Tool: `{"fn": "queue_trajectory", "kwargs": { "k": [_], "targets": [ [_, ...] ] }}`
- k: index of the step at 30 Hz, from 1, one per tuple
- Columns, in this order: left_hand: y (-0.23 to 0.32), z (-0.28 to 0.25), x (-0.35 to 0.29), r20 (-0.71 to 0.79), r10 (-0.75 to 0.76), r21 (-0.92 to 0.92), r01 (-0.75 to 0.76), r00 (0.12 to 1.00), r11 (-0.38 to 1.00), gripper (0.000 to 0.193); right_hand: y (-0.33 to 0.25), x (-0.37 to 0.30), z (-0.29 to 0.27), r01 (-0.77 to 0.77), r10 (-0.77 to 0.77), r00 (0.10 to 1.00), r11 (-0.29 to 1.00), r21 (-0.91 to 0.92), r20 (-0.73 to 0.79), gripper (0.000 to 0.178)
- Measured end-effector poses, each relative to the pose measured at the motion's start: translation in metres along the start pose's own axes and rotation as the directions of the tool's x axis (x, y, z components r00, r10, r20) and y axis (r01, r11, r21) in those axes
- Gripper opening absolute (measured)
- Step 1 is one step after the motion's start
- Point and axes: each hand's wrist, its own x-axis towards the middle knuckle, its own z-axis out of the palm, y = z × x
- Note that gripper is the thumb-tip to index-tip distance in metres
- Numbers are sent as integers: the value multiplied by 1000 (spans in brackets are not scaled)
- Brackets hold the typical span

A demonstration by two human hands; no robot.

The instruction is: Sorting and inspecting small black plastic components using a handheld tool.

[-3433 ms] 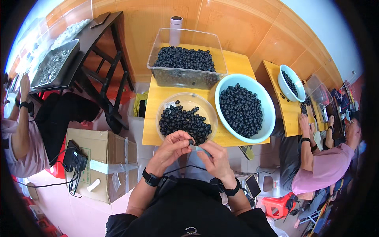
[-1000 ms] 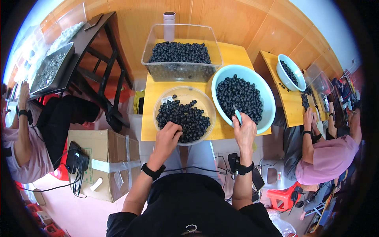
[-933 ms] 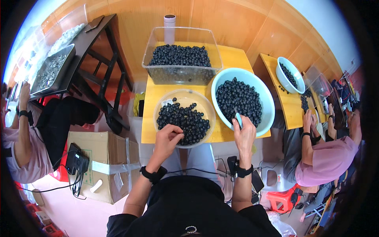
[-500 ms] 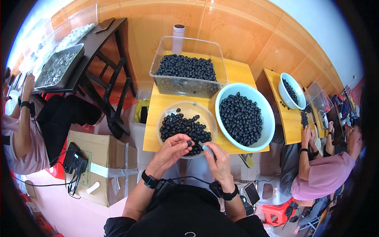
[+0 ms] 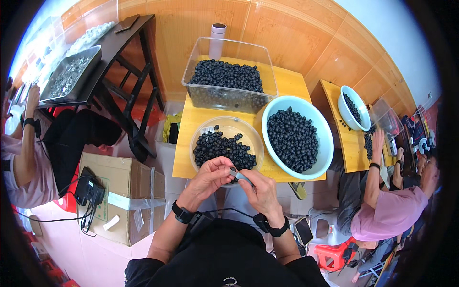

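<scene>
My left hand (image 5: 210, 179) pinches a small black round part between thumb and fingertips; the fingers mostly hide it. In my right hand (image 5: 262, 191) is a small knife (image 5: 245, 179) with a grey-blue handle, its short blade meeting the left fingertips. Both hands are held over the near edge of a shallow clear round tub (image 5: 261, 143). Loose black bead-like parts (image 5: 222, 147), some with a visible hole, lie in that tub. Right of it stands a light blue basin (image 5: 327, 143) heaped with similar parts. Behind is a clear rectangular bin (image 5: 224, 101), partly filled with them.
These containers stand on a yellow table (image 5: 184, 143), with a pale pink bottle (image 5: 217, 42) behind the bin. A cardboard box (image 5: 141, 201) is at the left on the floor. People sit at tables on both sides; another basin (image 5: 366, 122) is at the right.
My hands have come together, and the knife blade now reaches the left fingertips. The co-worker at the right has moved a hand forward over the table.
</scene>
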Motion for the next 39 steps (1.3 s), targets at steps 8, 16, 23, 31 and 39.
{"fn": "queue_trajectory", "kwargs": {
  "k": [8, 16, 23, 31, 39],
  "targets": [
    [2, 0, -1, 35, -5, 7, 5, 999, 1000, 9, 5, -2, 1, 6, -7, 1000, 1000, 19, 20, 18],
    [7, 11, -13, 169, -64, -7, 66, 983, 998, 8, 38, -3, 4, -55, 42, 987, 995, -83, -154, 18],
    [2, 7, -12, 28, -9, -40, 10, 1000, 999, 12, 16, -4, -5, 0, 2, 997, 1000, 22, -82, 18],
    [-1, 7, -11, 22, 3, -70, -2, 1000, 998, 12, -4, -2, -6, 55, -56, 998, 998, 14, 33, 17],
    [0, 6, -13, 32, -18, -65, 20, 999, 998, 13, -7, -1, -6, 65, -65, 997, 998, -11, 35, 17]
  ]
}}
